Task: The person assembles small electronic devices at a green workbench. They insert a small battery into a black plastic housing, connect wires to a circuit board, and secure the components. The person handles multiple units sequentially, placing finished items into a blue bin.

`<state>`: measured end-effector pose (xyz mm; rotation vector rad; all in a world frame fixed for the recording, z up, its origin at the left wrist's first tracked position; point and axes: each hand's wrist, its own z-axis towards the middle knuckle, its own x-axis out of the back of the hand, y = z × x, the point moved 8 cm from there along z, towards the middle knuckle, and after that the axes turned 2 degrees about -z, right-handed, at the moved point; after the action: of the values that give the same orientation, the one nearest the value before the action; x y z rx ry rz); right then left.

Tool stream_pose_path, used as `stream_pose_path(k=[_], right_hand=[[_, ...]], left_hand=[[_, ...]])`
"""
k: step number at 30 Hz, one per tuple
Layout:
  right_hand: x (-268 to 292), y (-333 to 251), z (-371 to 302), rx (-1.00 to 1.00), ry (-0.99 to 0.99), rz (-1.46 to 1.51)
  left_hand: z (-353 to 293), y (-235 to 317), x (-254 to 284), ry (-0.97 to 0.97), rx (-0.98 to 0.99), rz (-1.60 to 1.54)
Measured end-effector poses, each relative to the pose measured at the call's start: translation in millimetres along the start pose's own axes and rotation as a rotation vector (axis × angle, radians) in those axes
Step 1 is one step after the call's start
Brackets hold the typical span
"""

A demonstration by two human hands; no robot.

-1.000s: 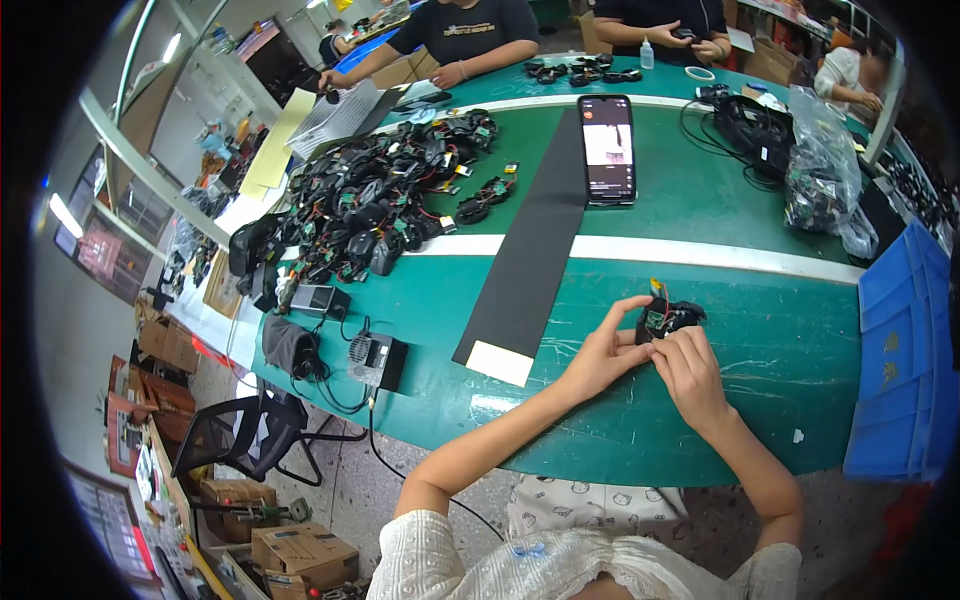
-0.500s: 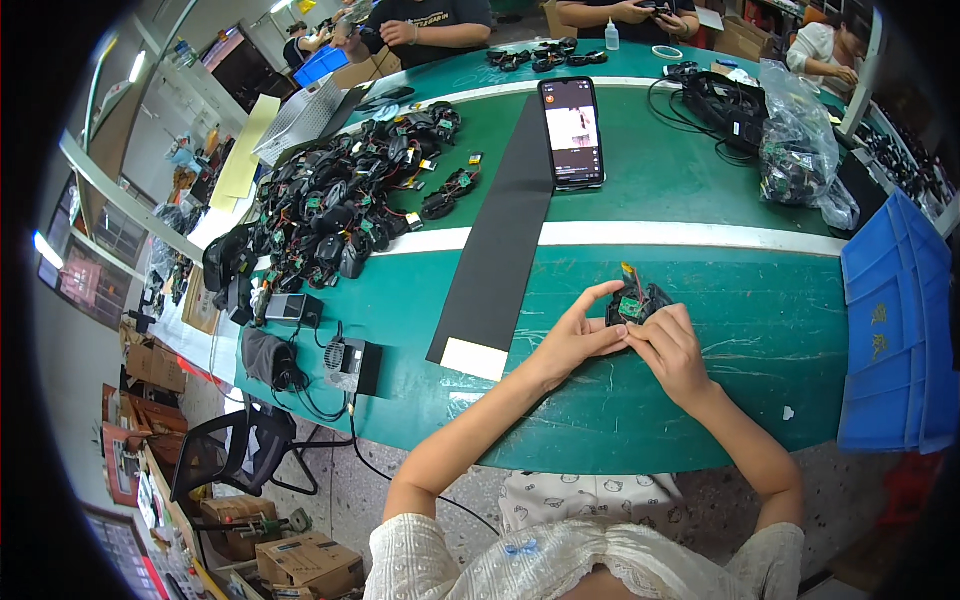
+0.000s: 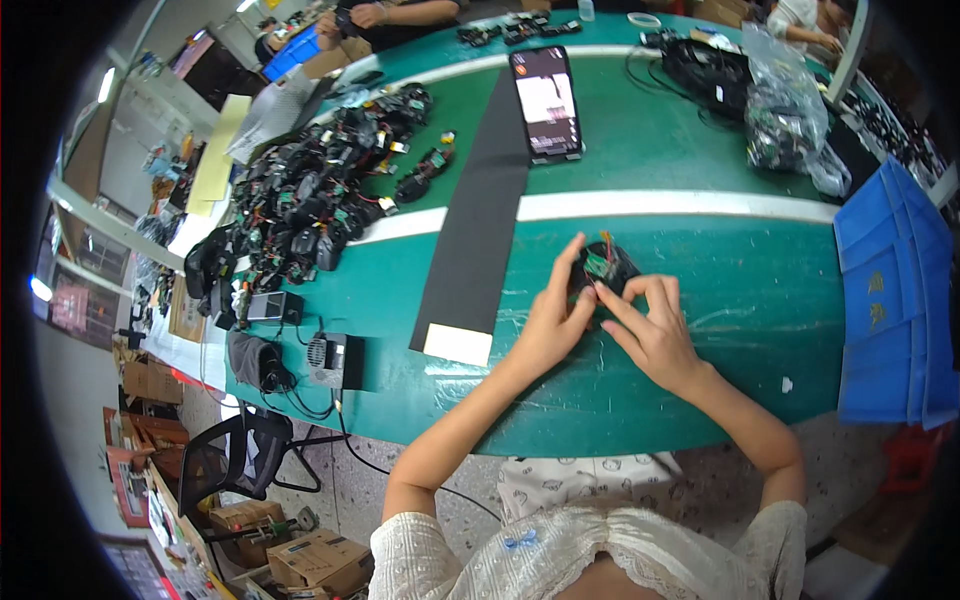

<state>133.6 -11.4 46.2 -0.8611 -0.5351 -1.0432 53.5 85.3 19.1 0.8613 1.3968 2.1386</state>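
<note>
Between my hands, a little above or on the green table, is a small black plastic housing (image 3: pixel 622 268) with a green circuit board (image 3: pixel 598 264) and thin red and yellow wires at its far side. My left hand (image 3: pixel 553 318) grips it from the left, index finger along its far left side and thumb at the near edge. My right hand (image 3: pixel 655 330) has its thumb and index finger apart; the index fingertip touches the board's near edge, and the other fingers bend beside the housing's right side. Whether something tiny lies under that fingertip is hidden.
A heap of similar black assemblies (image 3: pixel 300 215) lies at left. A lit phone (image 3: pixel 547 105) stands behind a black mat strip (image 3: pixel 470 220). A blue bin (image 3: pixel 893 300) is at right, a plastic bag (image 3: pixel 785 110) behind it. A small power box (image 3: pixel 335 358) sits near left. Co-workers sit opposite.
The view has shifted, so the table appears higher and farther left. My right thumb has moved away from its index finger, opening the pinch, while my left hand keeps hold of the housing.
</note>
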Motion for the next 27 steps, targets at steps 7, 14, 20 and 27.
stream_pose_path(k=[7, 14, 20, 27], right_hand=[[35, 16, 16, -0.051, 0.132, 0.003], [2, 26, 18, -0.119, -0.228, 0.422], [0, 22, 9, -0.245, -0.098, 0.597], [9, 17, 7, -0.102, 0.007, 0.498]], left_hand=[[-5, 10, -2, -0.057, -0.128, 0.284], [-2, 34, -5, -0.162, -0.136, 0.169], [-4, 31, 0, -0.072, -0.082, -0.036], [-2, 31, 3, -0.089, 0.033, -0.143]])
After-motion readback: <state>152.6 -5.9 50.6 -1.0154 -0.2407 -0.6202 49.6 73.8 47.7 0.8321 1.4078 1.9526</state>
